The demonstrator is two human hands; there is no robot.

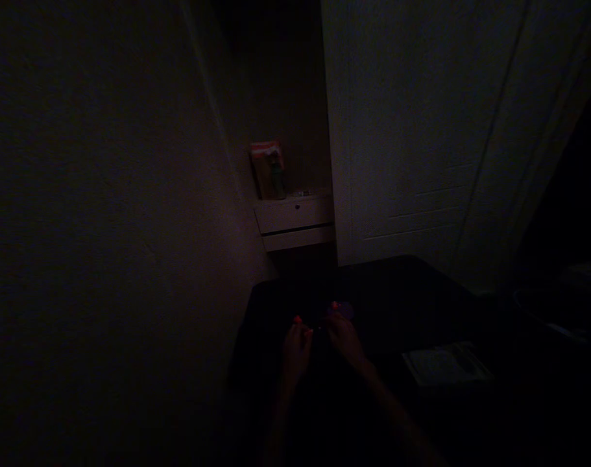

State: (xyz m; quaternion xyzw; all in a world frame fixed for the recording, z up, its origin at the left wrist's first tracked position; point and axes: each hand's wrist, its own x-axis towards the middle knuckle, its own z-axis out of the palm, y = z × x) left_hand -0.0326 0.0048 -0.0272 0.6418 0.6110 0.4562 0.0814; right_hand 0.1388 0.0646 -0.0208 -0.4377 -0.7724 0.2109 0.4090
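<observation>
The room is very dark, so small details are lost. Over a dark table, my left hand [296, 349] is closed on a small red-orange object [298, 320], whose bright bits show at the fingertips. Just to its right, my right hand [344, 334] has its fingers bent together by a purple roundish thing [344, 310] with a red spot on it. Whether the right fingers grip this thing or only lie before it, I cannot tell. Between the two hands there is a narrow gap with a tiny pale glint.
The dark tabletop [387, 285] spreads under both hands. A pale printed paper or booklet [446, 364] lies at the right. Beyond stand a drawer unit [295, 217] with a red-topped packet [268, 170] on it, and a large pale door panel [402, 130]. A wall [130, 227] runs along the left.
</observation>
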